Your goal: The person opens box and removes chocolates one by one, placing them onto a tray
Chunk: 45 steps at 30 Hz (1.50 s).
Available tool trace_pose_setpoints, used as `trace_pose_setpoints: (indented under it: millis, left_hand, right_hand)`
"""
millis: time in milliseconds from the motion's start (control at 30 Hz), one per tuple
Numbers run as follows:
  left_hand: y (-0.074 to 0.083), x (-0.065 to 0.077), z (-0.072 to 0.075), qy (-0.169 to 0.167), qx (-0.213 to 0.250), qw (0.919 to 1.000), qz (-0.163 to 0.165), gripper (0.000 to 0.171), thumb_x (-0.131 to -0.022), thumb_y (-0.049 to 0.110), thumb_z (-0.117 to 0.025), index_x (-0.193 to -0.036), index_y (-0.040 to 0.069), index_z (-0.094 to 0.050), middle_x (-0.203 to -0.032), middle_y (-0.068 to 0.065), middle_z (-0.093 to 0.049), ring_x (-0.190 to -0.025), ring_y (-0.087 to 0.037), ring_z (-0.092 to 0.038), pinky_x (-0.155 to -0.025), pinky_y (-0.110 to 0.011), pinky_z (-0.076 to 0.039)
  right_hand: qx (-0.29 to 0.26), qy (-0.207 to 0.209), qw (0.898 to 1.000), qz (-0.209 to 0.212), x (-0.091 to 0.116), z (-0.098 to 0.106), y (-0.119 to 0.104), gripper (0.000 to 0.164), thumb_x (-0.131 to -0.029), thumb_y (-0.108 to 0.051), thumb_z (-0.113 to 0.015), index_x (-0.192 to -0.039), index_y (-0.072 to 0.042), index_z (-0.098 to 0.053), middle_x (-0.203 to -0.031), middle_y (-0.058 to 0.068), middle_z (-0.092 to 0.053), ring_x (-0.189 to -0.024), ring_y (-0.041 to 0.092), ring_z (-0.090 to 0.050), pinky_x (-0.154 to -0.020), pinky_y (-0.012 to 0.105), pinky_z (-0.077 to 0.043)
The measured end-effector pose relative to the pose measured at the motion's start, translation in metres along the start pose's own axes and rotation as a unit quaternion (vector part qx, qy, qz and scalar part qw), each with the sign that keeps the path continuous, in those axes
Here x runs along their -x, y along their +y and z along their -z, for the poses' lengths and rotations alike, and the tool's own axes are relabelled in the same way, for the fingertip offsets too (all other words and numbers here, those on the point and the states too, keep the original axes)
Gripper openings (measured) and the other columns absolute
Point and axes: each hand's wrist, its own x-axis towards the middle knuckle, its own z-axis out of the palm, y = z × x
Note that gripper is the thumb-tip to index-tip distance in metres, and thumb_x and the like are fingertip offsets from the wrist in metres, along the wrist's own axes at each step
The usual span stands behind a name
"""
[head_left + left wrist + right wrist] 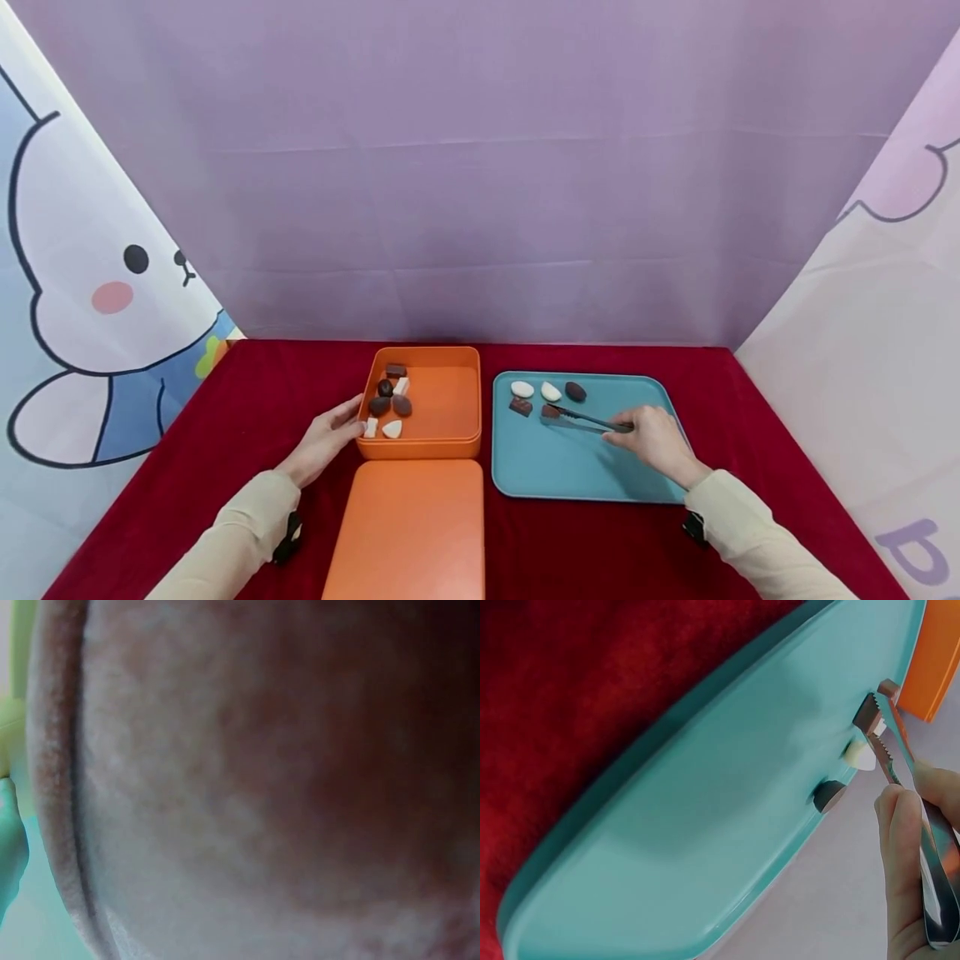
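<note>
My right hand [656,437] holds a pair of metal tongs [936,877] over the blue tray [555,479]. A brown chocolate piece [551,411] sits between their toothed tips; whether it touches the tray I cannot tell. On the tray lie a white oval piece [522,389], a creamy white piece [551,392], a dark oval chocolate [575,392] and a dark square chocolate [521,407]. At the front left corner of the orange box [442,447], my left hand [324,443] rests its fingers against the wall. Several dark and white chocolates [402,405] lie in the box's left half.
An orange lid [416,529] lies in front of the box, left of the tray. Red cloth [570,546] covers the table. A purple curtain [480,208] hangs behind, with printed sheets on both sides. A blurred close surface fills most of the left wrist view.
</note>
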Motion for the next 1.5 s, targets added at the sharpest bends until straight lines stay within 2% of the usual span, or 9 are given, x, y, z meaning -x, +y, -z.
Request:
trace_pose_setpoints:
  millis: [133,533,700,933,1233,1500]
  left_hand:
    - [-0.003,0.001,0.001,0.0,0.003,1.0,0.001,0.061,-0.095,0.022,-0.05,-0.148,0.011,-0.02,-0.15,-0.015,-0.023,-0.138,-0.032,-0.022,-0.108,-0.051,-0.025]
    - [0.0,0.0,0.0,0.0,-0.005,1.0,0.005,0.061,-0.095,0.021,-0.049,-0.148,0.012,-0.02,-0.15,-0.015,-0.024,-0.137,-0.032,-0.023,-0.107,-0.051,-0.026]
    - [-0.001,0.0,0.001,0.002,-0.007,1.0,0.006,0.062,-0.095,0.024,-0.05,-0.148,0.012,-0.02,-0.15,-0.013,-0.024,-0.137,-0.031,-0.024,-0.107,-0.051,-0.027]
    - [-0.002,-0.001,0.002,0.001,-0.006,1.0,0.005,0.064,-0.094,0.027,-0.051,-0.148,0.012,-0.02,-0.15,-0.013,-0.025,-0.137,-0.031,-0.024,-0.107,-0.049,-0.027]
    - [0.0,0.0,0.003,-0.002,-0.009,1.0,0.002,0.063,-0.095,0.025,-0.05,-0.148,0.011,-0.019,-0.151,-0.014,-0.023,-0.137,-0.033,-0.023,-0.107,-0.05,-0.027]
    - [0.0,-0.001,0.001,0.0,-0.008,0.9999,0.01,0.063,-0.094,0.025,-0.051,-0.148,0.013,-0.019,-0.151,-0.012,-0.022,-0.138,-0.032,-0.023,-0.107,-0.05,-0.026]
  right_hand:
    - [-0.003,-0.005,1.0,0.001,0.0,0.0,0.001,0.019,-0.078,-0.017,-0.072,-0.093,-0.006,-0.074,-0.083,0.004,-0.07,-0.057,0.007,-0.051,-0.047,0.022,-0.039]
    - [0.0,-0.003,1.0,0.001,0.001,-0.001,0.003,0.016,-0.077,-0.017,-0.072,-0.09,-0.008,-0.075,-0.083,0.003,-0.069,-0.057,0.007,-0.05,-0.047,0.022,-0.038]
    - [-0.006,-0.008,1.0,-0.006,0.001,0.0,0.002,0.022,-0.078,-0.018,-0.072,-0.094,-0.005,-0.073,-0.084,0.005,-0.069,-0.056,0.008,-0.051,-0.047,0.023,-0.039]
    - [-0.009,-0.001,1.0,-0.007,0.001,0.004,0.002,0.027,-0.077,-0.019,-0.072,-0.097,-0.001,-0.072,-0.09,0.01,-0.07,-0.063,0.008,-0.056,-0.051,0.023,-0.042]
    - [-0.009,0.0,1.0,0.011,-0.006,0.014,-0.008,0.029,-0.077,-0.019,-0.073,-0.099,0.0,-0.071,-0.085,0.009,-0.07,-0.058,0.008,-0.055,-0.051,0.024,-0.042]
    - [-0.006,0.007,1.0,0.023,-0.016,0.021,-0.021,0.027,-0.077,-0.02,-0.073,-0.098,-0.004,-0.072,-0.072,-0.001,-0.068,-0.054,0.008,-0.052,-0.049,0.023,-0.04]
